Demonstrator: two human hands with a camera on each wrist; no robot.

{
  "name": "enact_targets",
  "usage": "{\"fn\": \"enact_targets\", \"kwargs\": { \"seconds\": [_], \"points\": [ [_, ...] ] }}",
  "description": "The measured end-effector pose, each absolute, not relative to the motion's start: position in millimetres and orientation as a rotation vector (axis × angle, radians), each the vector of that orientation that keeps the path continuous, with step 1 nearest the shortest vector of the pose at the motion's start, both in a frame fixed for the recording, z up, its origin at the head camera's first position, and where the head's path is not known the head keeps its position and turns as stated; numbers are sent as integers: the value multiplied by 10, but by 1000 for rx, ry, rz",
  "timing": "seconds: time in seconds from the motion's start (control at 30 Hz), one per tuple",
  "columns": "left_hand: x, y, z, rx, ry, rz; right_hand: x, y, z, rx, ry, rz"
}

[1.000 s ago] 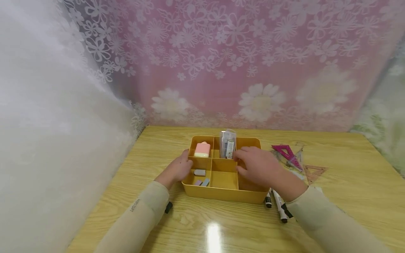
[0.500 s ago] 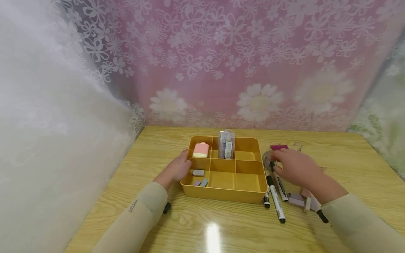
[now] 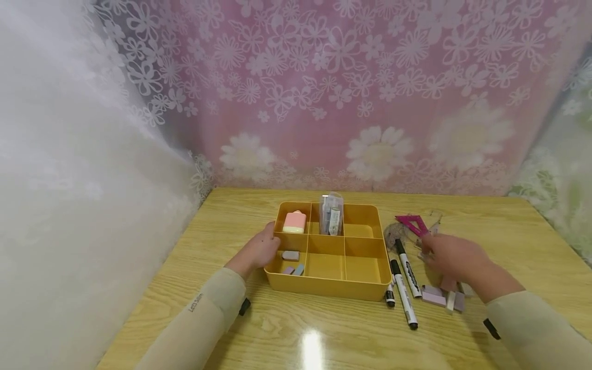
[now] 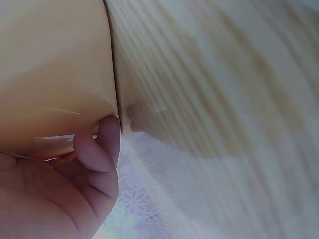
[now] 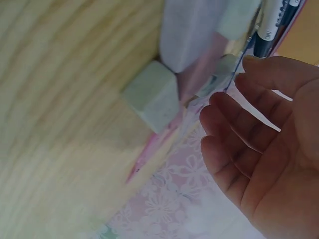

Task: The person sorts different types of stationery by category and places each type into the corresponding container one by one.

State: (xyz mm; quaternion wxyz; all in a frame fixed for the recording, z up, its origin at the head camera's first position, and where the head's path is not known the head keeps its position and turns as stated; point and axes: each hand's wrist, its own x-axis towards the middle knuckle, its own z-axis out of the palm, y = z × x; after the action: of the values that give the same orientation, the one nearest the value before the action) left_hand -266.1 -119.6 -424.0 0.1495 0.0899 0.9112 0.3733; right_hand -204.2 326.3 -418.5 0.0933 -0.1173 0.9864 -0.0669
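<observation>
A yellow six-compartment organizer box (image 3: 324,285) stands on the table. My left hand (image 3: 259,250) grips its left side, fingers curled against the wall in the left wrist view. Inside, a pink and cream bottle-shaped item (image 3: 294,222) lies back left, a clear case (image 3: 331,215) leans in the back middle, and small erasers (image 3: 290,255) lie front left. My right hand (image 3: 458,259) is over the pile right of the box, its fingertips beside a magenta set square (image 3: 413,224). The right wrist view shows its fingers loosely bent, holding nothing visible, near block erasers (image 5: 154,97).
Black-capped white markers (image 3: 404,294) lie along the box's right side. Several pastel erasers (image 3: 435,295) lie below my right hand. A round greyish mesh-like item (image 3: 393,234) rests behind the markers. A flowered pink curtain (image 3: 324,103) hangs behind the wooden table (image 3: 259,329).
My right hand has left the clear case in the back middle compartment and moved right, over the markers, to the set squares and erasers. My left hand has stayed on the box.
</observation>
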Motion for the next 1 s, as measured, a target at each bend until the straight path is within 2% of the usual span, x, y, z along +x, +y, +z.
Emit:
{"fn": "enact_targets", "kwargs": {
  "seconds": [0.57, 1.0],
  "points": [
    [-2662, -1184, -4275, 288, 2614, 1083, -2025, 3240, -4210, -337, 2939, -209],
    [-2668, -1220, -4267, 296, 2620, 1081, -1910, 2725, -3723, -507, 3115, -280]
  ]
}}
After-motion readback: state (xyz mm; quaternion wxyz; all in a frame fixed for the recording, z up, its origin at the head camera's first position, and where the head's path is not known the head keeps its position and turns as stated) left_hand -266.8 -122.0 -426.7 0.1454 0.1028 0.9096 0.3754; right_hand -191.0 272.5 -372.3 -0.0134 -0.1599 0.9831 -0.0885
